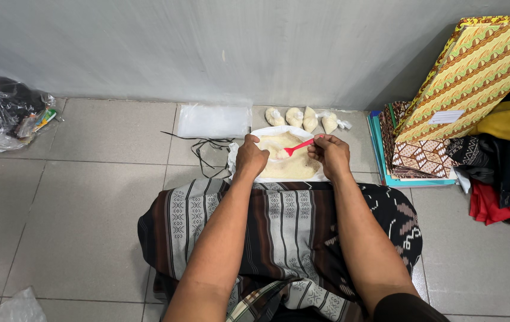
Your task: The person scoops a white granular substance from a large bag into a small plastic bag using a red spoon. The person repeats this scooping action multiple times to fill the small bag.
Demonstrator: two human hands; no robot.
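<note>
A wide white sack (pixel 265 176) of pale grain (pixel 293 167) lies open on the floor tiles just beyond the person's lap. The left hand (pixel 250 157) is curled closed over the sack's near left edge. The right hand (pixel 330 154) pinches a small red spoon (pixel 298 146), its bowl resting in the grain, with four small filled bags (pixel 301 118) lined up just beyond against the wall.

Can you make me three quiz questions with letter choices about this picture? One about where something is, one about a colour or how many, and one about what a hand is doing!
1. Where are the small filled bags?
A. by the wall
B. on the lap
C. on the cloth stack

2. What colour is the spoon?
A. blue
B. red
C. green

3. What is the right hand doing?
A. lying flat on the floor
B. holding the spoon
C. holding a black bag

Answers: 1 A, they sit along the wall behind the rice bag. 2 B, it shows bright red against the rice. 3 B, its fingers close on the handle.
</note>
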